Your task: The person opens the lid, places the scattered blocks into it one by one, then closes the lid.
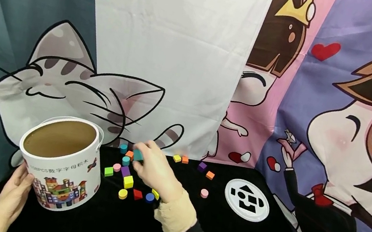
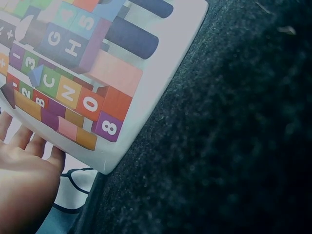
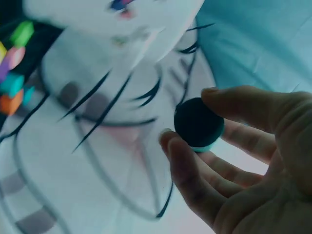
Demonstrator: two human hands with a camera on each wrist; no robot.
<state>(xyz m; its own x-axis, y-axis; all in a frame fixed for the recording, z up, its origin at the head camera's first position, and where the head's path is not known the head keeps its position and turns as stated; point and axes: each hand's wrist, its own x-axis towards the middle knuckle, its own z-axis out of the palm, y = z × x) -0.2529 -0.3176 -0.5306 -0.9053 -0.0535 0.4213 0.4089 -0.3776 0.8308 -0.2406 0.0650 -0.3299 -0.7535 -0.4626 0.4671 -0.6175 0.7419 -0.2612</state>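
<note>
My left hand (image 1: 12, 190) holds a white bucket (image 1: 69, 172) low on its left side. The bucket has a wire handle, a print of colourful building blocks and a brown inside. In the left wrist view the fingers (image 2: 36, 144) lie against the wall near its bottom edge. Right of the bucket, my right hand (image 1: 156, 169) is raised over the black cloth. Between thumb and fingertips it pinches a round teal block (image 3: 199, 123), whose flat end looks dark in the right wrist view. Below lie several loose blocks, among them a yellow cube (image 1: 128, 182) and a green block (image 1: 108, 171).
A white oval lid (image 1: 247, 200) with cut-out shapes lies at the right on the black cloth (image 1: 188, 220). Between it and my right hand are a pink cylinder (image 1: 204, 193) and a few orange, purple and yellow blocks. A printed curtain (image 1: 174, 50) hangs behind.
</note>
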